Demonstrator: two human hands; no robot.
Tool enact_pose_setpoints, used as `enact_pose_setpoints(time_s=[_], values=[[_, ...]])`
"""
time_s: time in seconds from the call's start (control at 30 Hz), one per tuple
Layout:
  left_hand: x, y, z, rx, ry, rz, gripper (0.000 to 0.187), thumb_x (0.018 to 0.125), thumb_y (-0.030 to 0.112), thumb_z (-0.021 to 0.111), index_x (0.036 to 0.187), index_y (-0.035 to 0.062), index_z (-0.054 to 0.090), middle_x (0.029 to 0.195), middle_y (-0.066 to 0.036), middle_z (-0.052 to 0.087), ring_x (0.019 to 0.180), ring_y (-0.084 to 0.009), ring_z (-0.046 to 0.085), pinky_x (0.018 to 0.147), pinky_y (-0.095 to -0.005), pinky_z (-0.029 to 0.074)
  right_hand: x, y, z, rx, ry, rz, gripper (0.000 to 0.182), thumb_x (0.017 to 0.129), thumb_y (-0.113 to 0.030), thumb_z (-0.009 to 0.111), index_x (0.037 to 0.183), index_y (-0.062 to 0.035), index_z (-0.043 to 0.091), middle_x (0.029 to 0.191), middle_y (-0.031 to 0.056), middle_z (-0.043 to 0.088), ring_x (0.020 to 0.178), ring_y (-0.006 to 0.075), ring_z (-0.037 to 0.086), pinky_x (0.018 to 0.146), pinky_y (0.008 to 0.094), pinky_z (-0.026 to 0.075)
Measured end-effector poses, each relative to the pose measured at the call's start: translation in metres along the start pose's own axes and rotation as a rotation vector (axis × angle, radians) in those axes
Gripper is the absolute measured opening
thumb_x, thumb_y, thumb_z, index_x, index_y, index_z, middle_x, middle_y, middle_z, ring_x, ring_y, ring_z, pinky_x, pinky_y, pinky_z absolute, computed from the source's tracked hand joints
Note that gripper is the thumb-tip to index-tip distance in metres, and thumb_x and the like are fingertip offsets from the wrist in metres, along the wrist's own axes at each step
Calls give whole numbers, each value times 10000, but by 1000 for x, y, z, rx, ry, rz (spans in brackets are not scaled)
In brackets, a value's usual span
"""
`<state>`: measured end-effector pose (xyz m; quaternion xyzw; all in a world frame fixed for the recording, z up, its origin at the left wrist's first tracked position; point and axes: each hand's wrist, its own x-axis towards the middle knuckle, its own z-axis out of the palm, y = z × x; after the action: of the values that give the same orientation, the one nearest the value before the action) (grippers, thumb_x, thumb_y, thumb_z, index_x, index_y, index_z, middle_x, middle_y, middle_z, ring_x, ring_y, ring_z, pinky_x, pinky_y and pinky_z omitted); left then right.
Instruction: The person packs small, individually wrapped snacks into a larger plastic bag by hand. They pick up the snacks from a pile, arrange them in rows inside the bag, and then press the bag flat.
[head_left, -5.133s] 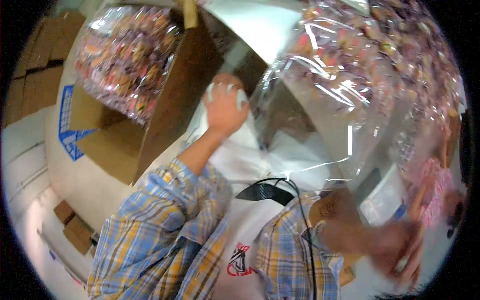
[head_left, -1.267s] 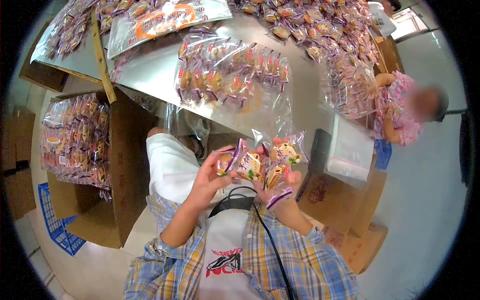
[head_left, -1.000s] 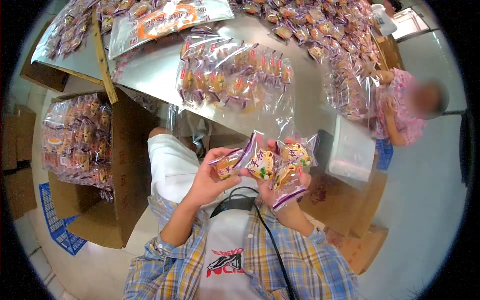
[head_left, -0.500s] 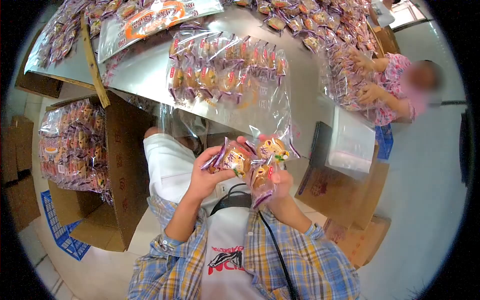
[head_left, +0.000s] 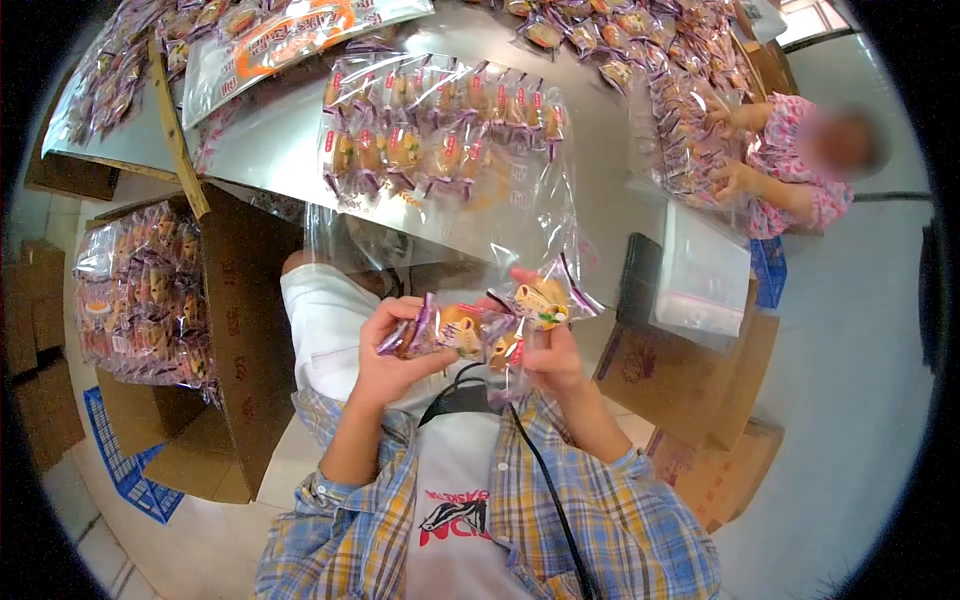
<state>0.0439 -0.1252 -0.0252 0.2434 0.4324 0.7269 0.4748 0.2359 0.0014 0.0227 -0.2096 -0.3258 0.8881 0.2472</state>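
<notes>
My left hand (head_left: 385, 362) is closed around a wrapped cake (head_left: 455, 328) in clear and purple film, with more purple wrapper ends bunched at its fingers. In my right hand (head_left: 558, 368) are two more wrapped cakes, an upper cake (head_left: 540, 300) and a lower cake (head_left: 507, 350) partly behind the thumb. The cakes meet in front of my waist. Just beyond my hands, a clear plastic bag (head_left: 520, 205) lies on the metal table with two rows of bagged cakes (head_left: 405, 150) inside; its near end hangs over the edge.
Left stands an open carton (head_left: 250, 350) beside packed bags of cakes (head_left: 145, 300) and a blue crate (head_left: 125, 450). Loose cakes (head_left: 640, 30) heap at the back. At right, a co-worker's hands (head_left: 735, 180) touch a filled bag; below are plastic sheets (head_left: 705, 270) and cartons (head_left: 680, 380).
My hands have turned the cakes. The left one lies flatter, the upper right one has tilted, and the lower one is more covered by my right hand. The co-worker's hands shifted slightly.
</notes>
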Motion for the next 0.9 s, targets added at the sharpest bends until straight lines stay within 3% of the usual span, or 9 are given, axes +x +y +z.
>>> enact_pose_setpoints(time_s=[0.1,0.23,0.33,0.47,0.53,0.63,0.73,0.8,0.9], values=[[-3,23,-1,35,73,-174,563,710,-75,897,1157,18,567,1119,-76,677,1030,-153,674,927,-317,556,-5,2,-6,-191,119,-55,876,805,102,734,1563,-80,333,1378,148,576,1282,279,596,1049,450,537],[-11,14,13,68,143,-125,568,745,-60,869,1228,0,576,1113,-68,691,1001,-128,666,907,-285,548,-14,9,-9,-104,193,20,865,810,17,733,1559,-124,325,1284,157,602,1231,297,599,1025,503,549],[-12,16,19,39,262,-181,562,753,-53,862,1237,-10,578,1123,-68,693,989,-124,662,887,-282,548,-24,4,-9,56,239,-146,860,811,-6,746,1554,-157,339,1265,155,609,1160,313,604,982,508,547],[-16,6,14,50,114,-325,549,762,-68,841,1243,-14,582,1123,-64,696,1009,-121,658,876,-289,553,-20,-2,-2,-157,267,-458,878,834,-96,802,1555,-200,313,1281,153,592,1196,316,559,1043,513,489],[-14,0,28,143,13,-221,535,758,-64,849,1222,-3,592,1119,-60,692,1003,-108,654,863,-280,550,-13,5,6,-446,239,-640,829,822,-46,834,1472,-201,343,1300,130,583,1216,314,543,1121,538,438],[-13,4,44,54,18,-306,521,769,-89,794,1238,7,591,1146,-72,684,1017,-121,655,908,-296,555,-1,4,25,-998,100,-918,724,796,28,852,1312,-207,403,1249,73,592,1196,317,550,1134,596,438],[-16,0,48,-190,119,-349,523,791,-117,694,1285,2,569,1189,-99,680,1043,-165,675,945,-321,563,-4,23,22,-1011,-28,-1101,551,751,4,886,1137,-137,519,1271,84,645,1153,363,588,1111,635,460],[-22,-4,51,-543,265,-429,541,799,-130,616,1322,-8,544,1218,-122,678,1070,-210,689,967,-345,569,-19,15,18,-1009,-176,-950,414,747,-107,898,1064,-123,633,1279,80,678,1200,333,580,1157,628,417],[-21,-8,41,-673,131,-429,747,781,-55,602,1506,-8,429,1357,-190,629,1217,-311,649,1065,-422,522,-24,15,18,-1079,-244,-847,347,748,-165,905,1026,-128,701,1253,83,704,1211,304,583,1171,620,402]])
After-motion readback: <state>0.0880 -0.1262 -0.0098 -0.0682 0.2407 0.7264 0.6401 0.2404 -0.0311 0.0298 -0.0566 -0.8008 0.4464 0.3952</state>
